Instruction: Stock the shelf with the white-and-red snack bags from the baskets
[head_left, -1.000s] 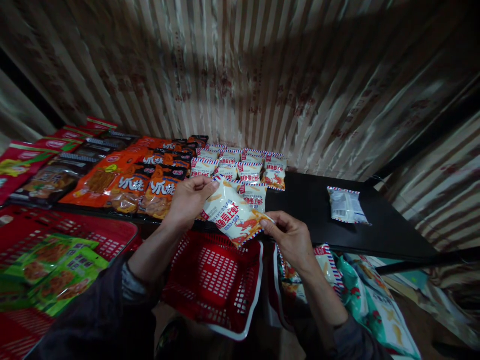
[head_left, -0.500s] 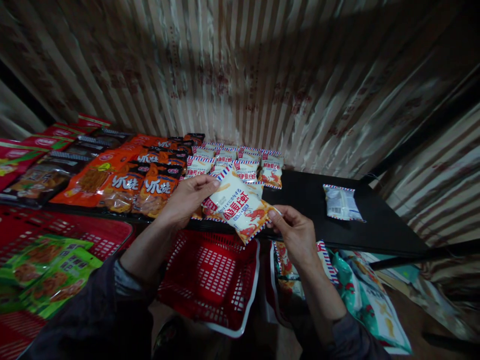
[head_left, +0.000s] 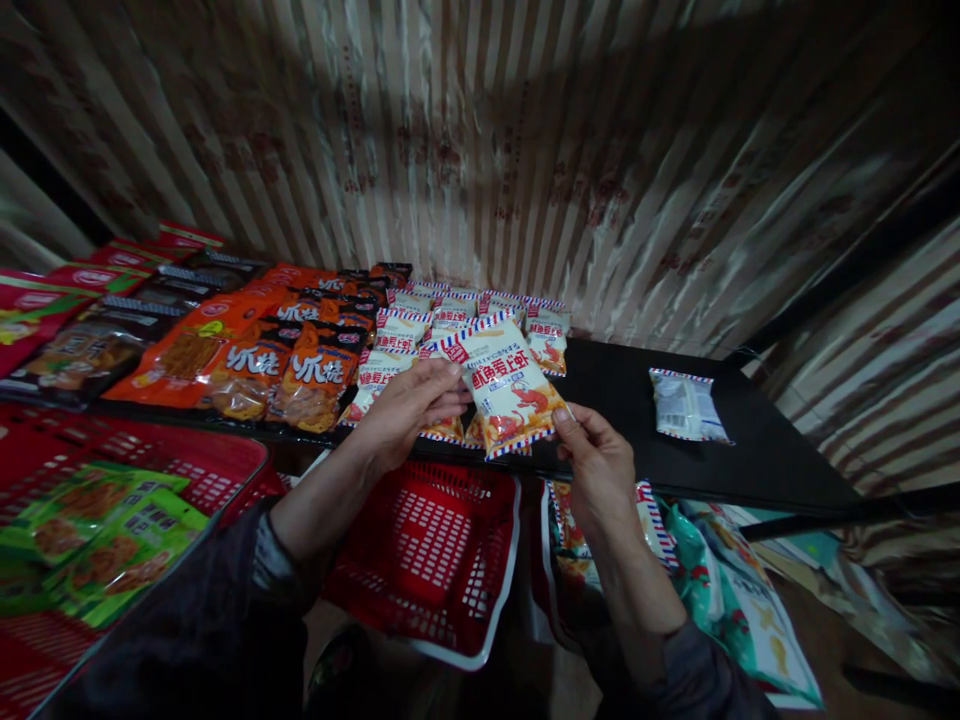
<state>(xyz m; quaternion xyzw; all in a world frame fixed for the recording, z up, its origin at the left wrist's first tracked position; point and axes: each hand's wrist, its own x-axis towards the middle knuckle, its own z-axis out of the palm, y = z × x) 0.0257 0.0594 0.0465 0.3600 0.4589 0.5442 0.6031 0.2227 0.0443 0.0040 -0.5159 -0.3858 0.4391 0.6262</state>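
Observation:
A white and orange snack bag (head_left: pixel 510 385) with striped edges is held up in front of similar bags. My right hand (head_left: pixel 596 450) pinches its lower right corner between thumb and fingers. My left hand (head_left: pixel 420 405) is at the bag's left side, its fingers extended and the thumb near the edge; whether it still touches the bag is hard to tell. Behind the hands, several matching bags (head_left: pixel 546 335) lie in rows on the black shelf (head_left: pixel 607 400). One more bag (head_left: pixel 690 405) lies back side up on the shelf's right part.
Orange snack packs (head_left: pixel 315 370) and dark packs (head_left: pixel 97 340) fill the shelf's left. Below are a red basket (head_left: pixel 420 550), a left basket holding green packs (head_left: pixel 112 550), and teal bags (head_left: pixel 742 610). A striped sheet (head_left: pixel 450 130) hangs behind.
The held bag has turned more upright, its print now nearly level. My left hand has moved right and its fingers have loosened from the bag's upper left corner. My right hand keeps its pinch.

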